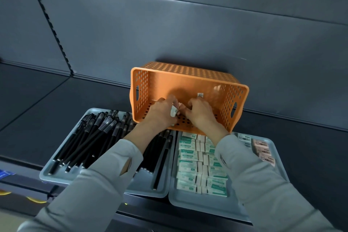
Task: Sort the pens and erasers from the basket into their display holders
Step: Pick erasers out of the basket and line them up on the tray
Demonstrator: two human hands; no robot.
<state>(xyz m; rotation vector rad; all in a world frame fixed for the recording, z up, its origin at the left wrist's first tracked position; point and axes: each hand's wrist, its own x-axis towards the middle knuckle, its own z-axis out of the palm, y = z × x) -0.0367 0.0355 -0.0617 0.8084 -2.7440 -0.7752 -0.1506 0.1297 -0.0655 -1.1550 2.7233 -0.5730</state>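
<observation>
Grey sleeves (98, 184) before "4B" erasers (263, 149)

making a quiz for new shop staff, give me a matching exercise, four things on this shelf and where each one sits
Things:
1 orange basket
2 pink erasers
3 black pens
4 green-and-white erasers

Places:
A in the left tray
B middle of the right tray
C tipped on its side behind both trays
D right edge of the right tray

Pairs: 1-C, 2-D, 3-A, 4-B
</observation>
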